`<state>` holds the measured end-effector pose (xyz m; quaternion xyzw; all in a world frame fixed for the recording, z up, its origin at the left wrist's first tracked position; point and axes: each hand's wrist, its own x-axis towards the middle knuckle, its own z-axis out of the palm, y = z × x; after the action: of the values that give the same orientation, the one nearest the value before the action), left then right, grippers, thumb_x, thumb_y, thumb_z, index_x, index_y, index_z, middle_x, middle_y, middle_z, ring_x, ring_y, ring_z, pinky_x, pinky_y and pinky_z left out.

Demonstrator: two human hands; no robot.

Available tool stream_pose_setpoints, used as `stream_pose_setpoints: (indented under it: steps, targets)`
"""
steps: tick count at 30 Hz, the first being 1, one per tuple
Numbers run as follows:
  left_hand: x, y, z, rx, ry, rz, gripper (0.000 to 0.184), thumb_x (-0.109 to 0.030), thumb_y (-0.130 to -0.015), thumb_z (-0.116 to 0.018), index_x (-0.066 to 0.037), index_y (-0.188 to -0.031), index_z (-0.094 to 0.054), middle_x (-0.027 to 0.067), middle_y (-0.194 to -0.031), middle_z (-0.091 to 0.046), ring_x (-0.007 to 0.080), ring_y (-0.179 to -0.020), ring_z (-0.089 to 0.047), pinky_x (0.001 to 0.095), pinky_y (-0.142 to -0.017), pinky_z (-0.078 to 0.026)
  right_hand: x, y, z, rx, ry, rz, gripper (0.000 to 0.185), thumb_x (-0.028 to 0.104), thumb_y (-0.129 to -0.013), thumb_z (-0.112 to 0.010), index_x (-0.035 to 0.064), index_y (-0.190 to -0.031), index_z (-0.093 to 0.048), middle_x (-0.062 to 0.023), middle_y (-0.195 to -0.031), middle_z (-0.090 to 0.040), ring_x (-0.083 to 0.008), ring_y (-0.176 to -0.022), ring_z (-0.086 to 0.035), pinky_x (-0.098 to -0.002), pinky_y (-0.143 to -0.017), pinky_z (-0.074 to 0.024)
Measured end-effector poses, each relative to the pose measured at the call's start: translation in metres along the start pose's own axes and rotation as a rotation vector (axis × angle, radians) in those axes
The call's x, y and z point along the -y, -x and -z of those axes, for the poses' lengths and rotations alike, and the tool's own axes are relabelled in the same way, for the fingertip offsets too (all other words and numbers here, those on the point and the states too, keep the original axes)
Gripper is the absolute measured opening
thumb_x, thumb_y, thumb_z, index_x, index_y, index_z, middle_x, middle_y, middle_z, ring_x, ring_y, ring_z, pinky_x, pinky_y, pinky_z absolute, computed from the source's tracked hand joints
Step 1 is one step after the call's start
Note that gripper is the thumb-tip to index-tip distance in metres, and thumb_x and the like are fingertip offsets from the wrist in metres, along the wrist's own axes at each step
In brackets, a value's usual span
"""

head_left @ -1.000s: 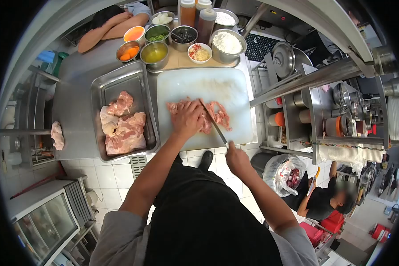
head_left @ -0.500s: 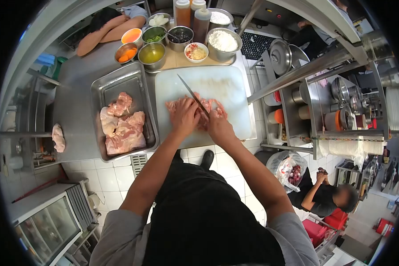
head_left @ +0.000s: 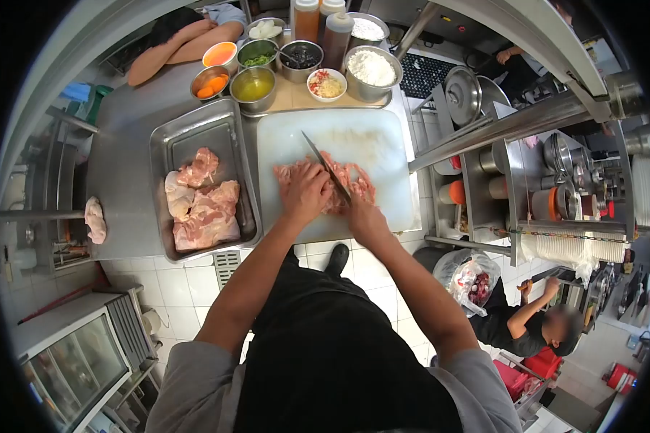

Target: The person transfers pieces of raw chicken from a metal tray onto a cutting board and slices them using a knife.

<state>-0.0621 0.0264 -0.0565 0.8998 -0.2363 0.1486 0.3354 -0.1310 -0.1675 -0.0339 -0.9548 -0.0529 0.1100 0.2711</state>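
My right hand (head_left: 369, 222) is closed around the handle of a knife (head_left: 325, 166), its blade pointing away and to the left across cut raw chicken (head_left: 355, 180). Curled fingers of my left hand (head_left: 305, 195) press on the meat just left of the blade. Under all this lies a white cutting board (head_left: 372, 133). To its left stands a deep metal tray (head_left: 230, 123) with larger raw chicken pieces (head_left: 208, 216) in it. My left fingertips are partly hidden against the meat.
Behind the board are a bowl of yellow liquid (head_left: 253, 89), a bowl of white powder (head_left: 372, 68), a bowl of chopped garlic and chilli (head_left: 326, 85) and sauce bottles (head_left: 337, 40). A person's arms (head_left: 184, 47) rest at the table's far side. Another person (head_left: 531, 325) is at right.
My right hand has drawn the knife back towards me and slightly right. My left hand stays on the meat. The person at right has raised their hands. The view has shifted slightly.
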Motion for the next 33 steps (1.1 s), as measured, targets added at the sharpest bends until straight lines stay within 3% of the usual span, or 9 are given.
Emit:
stream_pose_setpoints:
  steps: [2, 8, 13, 15, 17, 21, 24, 31, 33]
  targets:
    - [0.002, 0.003, -0.002, 0.008, 0.022, 0.004, 0.015, -0.009, -0.079, -0.074, -0.006, -0.092, -0.068, 0.0095, -0.103, -0.062, 0.0325, -0.107, -0.059, 0.0478, -0.099, -0.046, -0.019, -0.040, -0.015, -0.240, 0.066, 0.375, 0.062, 0.015, -0.098, -0.057, -0.0101, -0.152, -0.040, -0.0353, -0.109, -0.068, -0.0521, -0.100, -0.068, -0.0599, -0.083, -0.0558]
    - [0.001, 0.004, 0.013, -0.043, -0.007, 0.017, 0.021, -0.012, -0.078, -0.074, -0.007, -0.097, -0.067, 0.0088, -0.106, -0.061, 0.0324, -0.110, -0.058, 0.0486, -0.099, -0.046, 0.026, -0.018, 0.037, 0.145, -0.119, -0.195, 0.058, 0.021, -0.098, -0.063, -0.0106, -0.144, -0.045, -0.0351, -0.119, -0.066, -0.0526, -0.120, -0.060, -0.0583, -0.113, -0.0397]
    - [0.002, 0.004, 0.006, -0.018, -0.084, -0.005, 0.022, -0.013, -0.076, -0.074, -0.007, -0.097, -0.068, 0.0090, -0.109, -0.061, 0.0320, -0.110, -0.057, 0.0471, -0.097, -0.047, 0.020, -0.020, 0.004, -0.451, 0.166, 0.399, 0.034, 0.013, -0.099, -0.058, -0.0065, -0.124, -0.048, -0.0345, -0.093, -0.068, -0.0545, -0.087, -0.068, -0.0627, -0.075, -0.0541]
    - [0.005, 0.003, 0.004, -0.042, -0.095, -0.002, 0.021, -0.013, -0.077, -0.074, -0.008, -0.096, -0.068, 0.0082, -0.107, -0.061, 0.0312, -0.109, -0.058, 0.0466, -0.096, -0.047, 0.017, -0.016, -0.001, -0.345, 0.181, 0.307, 0.034, 0.015, -0.099, -0.058, -0.0045, -0.125, -0.049, -0.0329, -0.091, -0.069, -0.0530, -0.083, -0.070, -0.0625, -0.072, -0.0554]
    - [0.003, 0.005, 0.001, -0.024, -0.086, 0.020, 0.020, -0.013, -0.077, -0.074, -0.007, -0.096, -0.069, 0.0079, -0.106, -0.062, 0.0311, -0.108, -0.059, 0.0467, -0.095, -0.047, 0.007, 0.014, 0.004, 0.079, 0.103, -0.035, 0.035, 0.015, -0.098, -0.058, -0.0013, -0.127, -0.050, -0.0324, -0.092, -0.072, -0.0508, -0.085, -0.072, -0.0610, -0.073, -0.0574]
    - [0.002, 0.003, 0.008, 0.012, -0.037, 0.041, 0.019, -0.013, -0.078, -0.075, -0.007, -0.095, -0.069, 0.0073, -0.103, -0.064, 0.0309, -0.105, -0.060, 0.0475, -0.092, -0.048, 0.001, 0.093, 0.036, 0.240, 0.180, -0.213, 0.038, 0.017, -0.099, -0.055, -0.0005, -0.132, -0.047, -0.0312, -0.083, -0.071, -0.0508, -0.079, -0.072, -0.0624, -0.072, -0.0564]
    - [0.005, 0.004, 0.007, 0.011, -0.038, 0.033, 0.018, -0.014, -0.078, -0.075, -0.007, -0.094, -0.069, 0.0068, -0.104, -0.065, 0.0302, -0.105, -0.061, 0.0477, -0.092, -0.048, 0.003, 0.074, 0.028, 0.201, 0.124, -0.194, 0.041, 0.017, -0.099, -0.053, 0.0004, -0.136, -0.046, -0.0312, -0.086, -0.071, -0.0525, -0.077, -0.071, -0.0630, -0.072, -0.0559]
    - [0.011, 0.002, 0.007, 0.001, -0.033, -0.008, 0.013, -0.013, -0.081, -0.071, -0.008, -0.093, -0.069, 0.0072, -0.102, -0.063, 0.0305, -0.106, -0.060, 0.0483, -0.095, -0.046, 0.003, -0.076, 0.007, -0.196, 0.043, 0.372, 0.039, 0.012, -0.098, -0.054, 0.0000, -0.135, -0.048, -0.0258, -0.092, -0.073, -0.0496, -0.100, -0.069, -0.0595, -0.087, -0.0542]
    - [0.015, 0.003, 0.008, -0.080, 0.011, -0.008, 0.020, -0.014, -0.080, -0.071, -0.007, -0.098, -0.070, 0.0092, -0.104, -0.062, 0.0320, -0.107, -0.059, 0.0493, -0.098, -0.044, 0.022, -0.055, 0.041, -0.076, 0.005, 0.131, 0.036, 0.012, -0.098, -0.055, -0.0015, -0.131, -0.049, -0.0268, -0.090, -0.072, -0.0501, -0.096, -0.069, -0.0595, -0.087, -0.0538]
